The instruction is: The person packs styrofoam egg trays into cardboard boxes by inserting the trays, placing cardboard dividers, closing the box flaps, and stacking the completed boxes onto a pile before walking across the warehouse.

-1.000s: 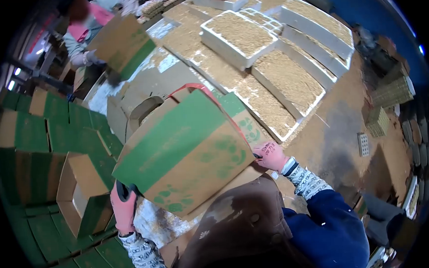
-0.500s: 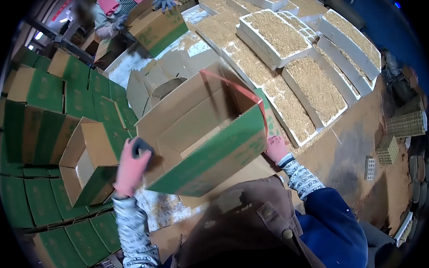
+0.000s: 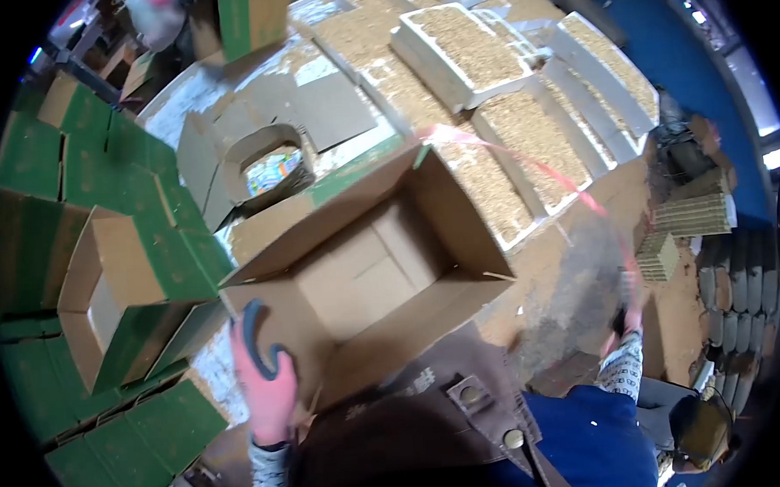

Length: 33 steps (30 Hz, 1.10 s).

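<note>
An open cardboard box tilts in front of my apron, its inside facing up toward me with nothing in it. My left hand, in a pink and dark grey glove, grips the box's left end wall. Out to the right, my right hand is closed on a thin red plastic strip and smeared by motion. That strip stretches from the box's far upper corner across to the hand. Behind the box, a cardboard piece with a round collar lies on the whitish work surface.
Green-and-brown cartons are stacked at left, with one open carton among them. White trays of tan granules fill the far right. Another carton stands at the back near a person. Dark trays are stacked at right.
My right hand has moved away from the box, drawing the red strip out to the right. The box has tipped so its inside faces me more. The view has shifted; my left hand stays on the box.
</note>
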Tool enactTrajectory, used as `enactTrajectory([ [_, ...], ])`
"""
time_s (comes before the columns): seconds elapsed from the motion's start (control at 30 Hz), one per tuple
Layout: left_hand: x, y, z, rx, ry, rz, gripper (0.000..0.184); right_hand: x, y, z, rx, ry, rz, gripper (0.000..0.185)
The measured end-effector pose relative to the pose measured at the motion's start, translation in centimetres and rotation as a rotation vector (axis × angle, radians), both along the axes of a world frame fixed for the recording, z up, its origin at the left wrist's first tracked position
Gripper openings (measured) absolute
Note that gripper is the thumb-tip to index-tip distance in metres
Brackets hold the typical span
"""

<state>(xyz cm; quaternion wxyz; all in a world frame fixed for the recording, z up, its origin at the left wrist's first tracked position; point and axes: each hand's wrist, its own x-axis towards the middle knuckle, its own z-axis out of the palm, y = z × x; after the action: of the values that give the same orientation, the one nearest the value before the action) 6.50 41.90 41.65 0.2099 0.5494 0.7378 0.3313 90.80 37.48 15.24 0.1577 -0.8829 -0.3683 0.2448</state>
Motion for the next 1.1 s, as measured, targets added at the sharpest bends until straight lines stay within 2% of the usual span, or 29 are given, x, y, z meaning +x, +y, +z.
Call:
enactTrajectory([
  [0.03, -0.5, 0.4, 0.5, -0.023, -0.038, 0.005, 0.06, -0.3, -3.8, 1.9, -0.456, -0.198, 0.12, 0.041],
  [0.07, -0.8, 0.7, 1.0, -0.047, -0.068, 0.014, 0.062, -2.6, -6.4, 3.9, -0.806, -0.207, 0.247, 0.043],
  [0.1, -1.0, 0.9, 1.2, -0.042, -0.086, 0.011, 0.064, -6.3, -6.8, 6.8, -1.024, -0.166, 0.378, 0.046],
  [0.17, -1.4, 1.4, 1.6, -0.035, -0.097, -0.009, 0.067, -12.0, -4.1, 11.0, -1.144, -0.094, 0.622, 0.055],
  [0.23, -1.6, 2.5, 2.6, -0.056, -0.069, -0.052, 0.069, -15.4, 2.9, 13.7, -0.924, -0.135, 0.74, 0.064],
  [0.27, -1.6, 3.1, 2.9, -0.068, -0.055, -0.077, 0.07, -16.4, 6.8, 14.3, -0.709, -0.15, 0.69, 0.07],
  [0.3, -1.7, 3.5, 3.1, -0.052, -0.093, -0.094, 0.072, -10.9, 8.9, 5.7, -0.343, -0.026, 0.306, 0.07],
  [0.33, -1.9, 3.7, 3.3, -0.054, -0.084, -0.109, 0.072, -16.7, 13.1, 10.3, 0.018, 0.075, 0.416, 0.067],
  [0.37, -2.3, 3.6, 3.7, -0.054, -0.073, -0.12, 0.073, -16.3, 16.0, 7.0, 0.281, 0.341, 0.295, 0.065],
  [0.4, -2.7, 3.7, 4.2, -0.046, -0.063, -0.13, 0.074, -18.0, 17.7, 6.8, 0.327, 0.414, 0.214, 0.066],
  [0.47, -3.5, 3.1, 4.9, -0.061, -0.029, -0.082, 0.075, -23.9, 22.6, 8.1, 0.116, 0.482, -0.238, 0.073],
  [0.5, -4.2, 2.6, 4.7, -0.062, -0.044, -0.061, 0.075, -26.3, 24.1, 7.4, 0.177, 0.513, -0.36, 0.079],
  [0.53, -4.9, 2.0, 4.3, -0.066, -0.064, -0.037, 0.075, -29.5, 25.6, 6.3, 0.38, 0.57, -0.453, 0.08],
  [0.57, -5.6, 1.6, 3.9, -0.134, -0.005, 0.024, 0.076, -31.6, 26.4, 5.4, 0.489, 0.577, -0.476, 0.078],
  [0.67, -6.6, 0.9, 0.0, 0.008, -0.102, 0.013, 0.075, -36.2, 29.3, 3.5, 0.829, 0.617, -0.527, 0.082],
  [0.7, -6.2, 1.0, -1.4, 0.106, -0.141, 0.04, 0.068, -36.7, 29.7, 3.0, 0.94, 0.714, -0.458, 0.086],
  [0.73, -6.3, 0.8, -2.1, 0.045, -0.25, 0.174, 0.066, -36.9, 29.6, 2.5, 1.038, 0.805, -0.393, 0.091],
  [0.77, -5.3, 1.0, -1.6, -0.028, -0.352, 0.302, 0.063, -39.0, 28.7, 6.3, 1.118, 0.706, -0.36, 0.083],
  [0.8, -4.9, 1.0, -1.1, -0.108, -0.448, 0.421, 0.061, -37.8, 29.0, 4.6, 1.031, 0.629, -0.404, 0.079],
  [0.83, -5.5, 0.6, -1.8, -0.057, -0.382, 0.366, 0.06, -36.1, 28.8, 3.5, 0.877, 0.667, -0.431, 0.078],
  [0.93, -8.1, -0.4, -3.6, 0.008, -0.415, 0.23, 0.057, -35.9, 27.4, 4.7, 0.793, 0.592, -0.469, 0.078],
  [0.97, -7.3, -0.1, -2.6, -0.012, -0.524, 0.279, 0.054, -35.8, 26.5, 6.0, 0.845, 0.489, -0.404, 0.079],
  [1.03, -7.0, -0.3, -3.1, 0.105, -0.448, 0.24, 0.049, -36.3, 23.3, 9.3, 0.943, 0.527, -0.317, 0.086],
  [1.07, -6.9, -0.4, -3.6, 0.155, -0.42, 0.219, 0.047, -36.9, 21.5, 12.6, 0.987, 0.662, -0.285, 0.092],
  [1.1, -6.9, -0.9, -3.5, 0.12, -0.26, 0.136, 0.042, -36.5, 20.4, 13.5, 1.066, 0.773, -0.304, 0.085],
])
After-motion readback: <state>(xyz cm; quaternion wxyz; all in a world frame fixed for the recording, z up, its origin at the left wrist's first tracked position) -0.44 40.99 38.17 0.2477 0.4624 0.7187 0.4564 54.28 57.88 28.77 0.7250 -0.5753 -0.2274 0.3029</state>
